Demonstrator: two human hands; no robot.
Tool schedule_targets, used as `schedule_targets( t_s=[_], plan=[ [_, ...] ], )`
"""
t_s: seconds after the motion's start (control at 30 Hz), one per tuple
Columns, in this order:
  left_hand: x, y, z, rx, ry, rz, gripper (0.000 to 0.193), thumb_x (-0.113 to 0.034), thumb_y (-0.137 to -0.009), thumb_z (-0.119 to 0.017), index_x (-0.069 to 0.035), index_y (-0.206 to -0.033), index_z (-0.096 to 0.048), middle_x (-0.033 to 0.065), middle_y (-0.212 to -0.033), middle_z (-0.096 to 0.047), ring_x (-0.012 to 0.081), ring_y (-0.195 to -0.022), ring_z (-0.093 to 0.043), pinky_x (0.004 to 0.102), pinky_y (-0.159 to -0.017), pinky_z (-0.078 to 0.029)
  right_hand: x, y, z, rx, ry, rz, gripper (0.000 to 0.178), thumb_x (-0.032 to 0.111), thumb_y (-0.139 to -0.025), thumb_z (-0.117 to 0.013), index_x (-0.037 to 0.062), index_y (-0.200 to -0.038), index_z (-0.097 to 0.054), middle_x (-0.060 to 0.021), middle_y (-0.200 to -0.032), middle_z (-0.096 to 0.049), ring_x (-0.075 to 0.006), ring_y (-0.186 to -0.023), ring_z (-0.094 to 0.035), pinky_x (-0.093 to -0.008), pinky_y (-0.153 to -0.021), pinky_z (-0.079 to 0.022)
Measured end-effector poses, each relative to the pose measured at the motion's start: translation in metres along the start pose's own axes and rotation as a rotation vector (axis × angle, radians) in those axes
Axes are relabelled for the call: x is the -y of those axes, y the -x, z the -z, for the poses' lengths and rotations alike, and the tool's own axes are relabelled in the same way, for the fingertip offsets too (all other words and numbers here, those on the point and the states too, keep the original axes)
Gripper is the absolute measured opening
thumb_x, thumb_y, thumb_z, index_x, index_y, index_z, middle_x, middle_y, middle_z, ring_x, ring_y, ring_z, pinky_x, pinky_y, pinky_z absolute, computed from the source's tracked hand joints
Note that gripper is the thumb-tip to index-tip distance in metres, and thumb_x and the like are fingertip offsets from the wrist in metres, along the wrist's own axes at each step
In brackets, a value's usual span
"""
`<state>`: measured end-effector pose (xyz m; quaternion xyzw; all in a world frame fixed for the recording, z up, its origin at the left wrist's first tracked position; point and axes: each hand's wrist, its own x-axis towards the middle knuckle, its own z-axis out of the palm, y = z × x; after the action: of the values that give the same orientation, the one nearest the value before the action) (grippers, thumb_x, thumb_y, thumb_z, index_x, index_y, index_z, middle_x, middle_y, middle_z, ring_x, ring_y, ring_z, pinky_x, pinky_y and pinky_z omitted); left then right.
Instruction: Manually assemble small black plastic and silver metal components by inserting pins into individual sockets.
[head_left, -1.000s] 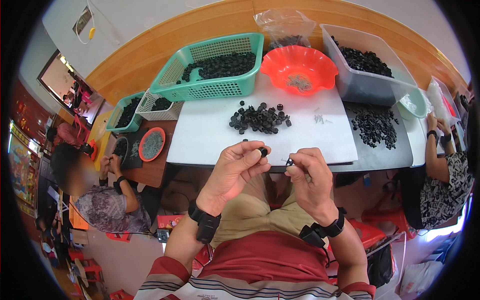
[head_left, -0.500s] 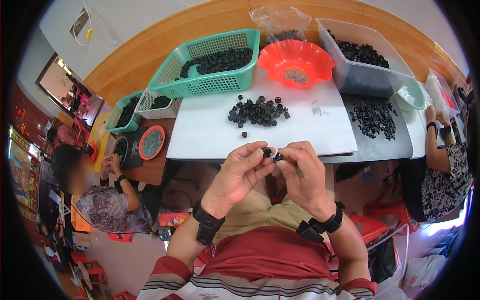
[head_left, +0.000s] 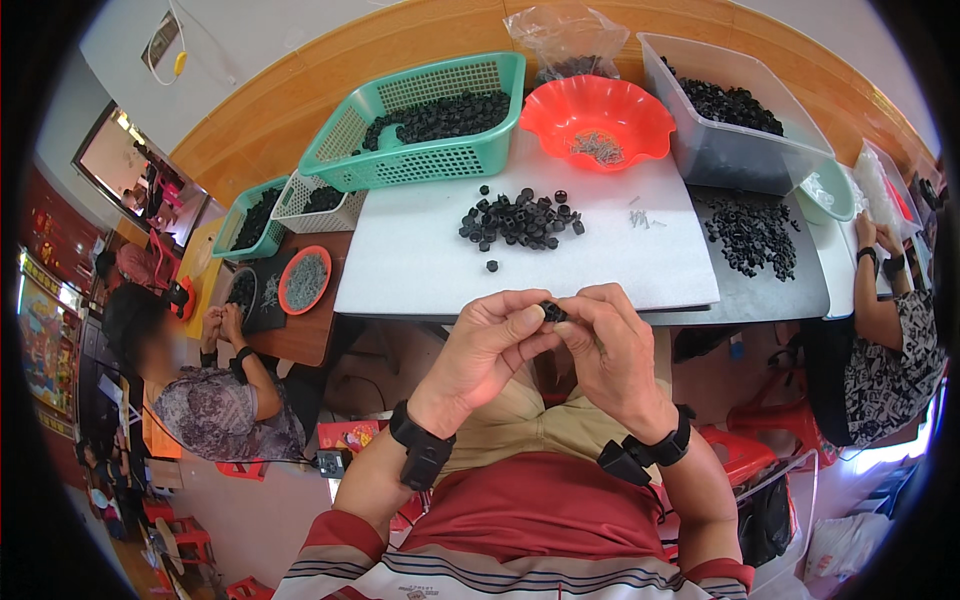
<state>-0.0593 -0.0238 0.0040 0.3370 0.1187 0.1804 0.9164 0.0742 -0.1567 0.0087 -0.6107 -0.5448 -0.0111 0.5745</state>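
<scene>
My left hand (head_left: 490,345) pinches a small black plastic part (head_left: 551,311) between thumb and fingertips, just in front of the table edge. The fingers of my right hand (head_left: 612,352) close on a second small black piece pressed against the first; my fingertips hide most of both. Beyond my hands, a pile of black plastic parts (head_left: 525,220) lies on the white foam sheet (head_left: 400,270), with one loose part (head_left: 492,266) nearer to me. Some thin metal pins (head_left: 640,219) lie to the right of the pile.
At the back stand a green basket (head_left: 430,160) of black parts, a red bowl (head_left: 597,105) with metal pins and a clear bin (head_left: 750,155). Smaller black pieces (head_left: 750,235) cover a dark board on the right. People work at the left (head_left: 220,415) and right (head_left: 885,320).
My two hands have come closer together. The two black pieces, apart before, now meet between my fingertips.
</scene>
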Motion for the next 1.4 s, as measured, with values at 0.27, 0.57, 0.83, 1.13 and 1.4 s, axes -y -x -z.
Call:
schedule_targets(
  t_s=[0.27, 0.57, 0.83, 1.13, 1.4],
  plan=[
    [0.003, 0.002, -0.006, -0.020, -0.056, -0.039, 0.023, -0.005, -0.097, -0.070, -0.001, -0.120, -0.070, 0.0111, -0.111, -0.074, 0.0194, -0.101, -0.074, 0.0336, -0.091, -0.065, -0.001, 0.001, -0.002, -0.100, -0.009, 0.043, 0.024, 0.002, -0.085, -0.080, 0.0061, -0.108, -0.074, -0.0089, -0.094, -0.067, -0.0216, -0.071, -0.068, -0.0315, -0.060, -0.055],
    [0.004, 0.004, -0.010, 0.004, -0.079, -0.031, 0.019, -0.007, -0.098, -0.071, 0.000, -0.116, -0.071, 0.0110, -0.112, -0.073, 0.0189, -0.101, -0.073, 0.0336, -0.095, -0.062, -0.004, 0.003, 0.001, -0.132, -0.018, 0.102, 0.028, 0.002, -0.083, -0.082, 0.0067, -0.110, -0.076, -0.0083, -0.091, -0.068, -0.0196, -0.070, -0.068, -0.0300, -0.059, -0.055],
    [0.009, 0.007, -0.015, -0.050, -0.083, -0.056, 0.018, -0.006, -0.097, -0.072, 0.000, -0.113, -0.072, 0.0140, -0.111, -0.074, 0.0226, -0.099, -0.075, 0.0343, -0.093, -0.063, -0.004, 0.005, 0.002, -0.134, 0.031, 0.162, 0.032, 0.000, -0.083, -0.081, 0.0056, -0.114, -0.074, -0.0086, -0.094, -0.067, -0.0199, -0.072, -0.070, -0.0298, -0.061, -0.056],
    [0.013, 0.008, -0.018, -0.067, -0.100, -0.077, 0.018, -0.006, -0.097, -0.072, -0.001, -0.114, -0.073, 0.0144, -0.114, -0.074, 0.0241, -0.102, -0.074, 0.0350, -0.094, -0.063, -0.009, 0.007, 0.002, -0.153, 0.085, 0.255, 0.040, -0.007, -0.080, -0.080, 0.0041, -0.117, -0.070, -0.0102, -0.098, -0.068, -0.0208, -0.072, -0.071, -0.0300, -0.059, -0.058],
    [0.017, 0.007, -0.019, -0.086, -0.131, -0.087, 0.017, -0.006, -0.097, -0.071, -0.001, -0.114, -0.073, 0.0134, -0.113, -0.074, 0.0227, -0.101, -0.074, 0.0358, -0.094, -0.063, -0.011, 0.011, 0.003, -0.138, 0.118, 0.258, 0.044, -0.011, -0.079, -0.076, 0.0046, -0.120, -0.069, -0.0107, -0.099, -0.067, -0.0229, -0.071, -0.071, -0.0319, -0.057, -0.057]
  ],
)
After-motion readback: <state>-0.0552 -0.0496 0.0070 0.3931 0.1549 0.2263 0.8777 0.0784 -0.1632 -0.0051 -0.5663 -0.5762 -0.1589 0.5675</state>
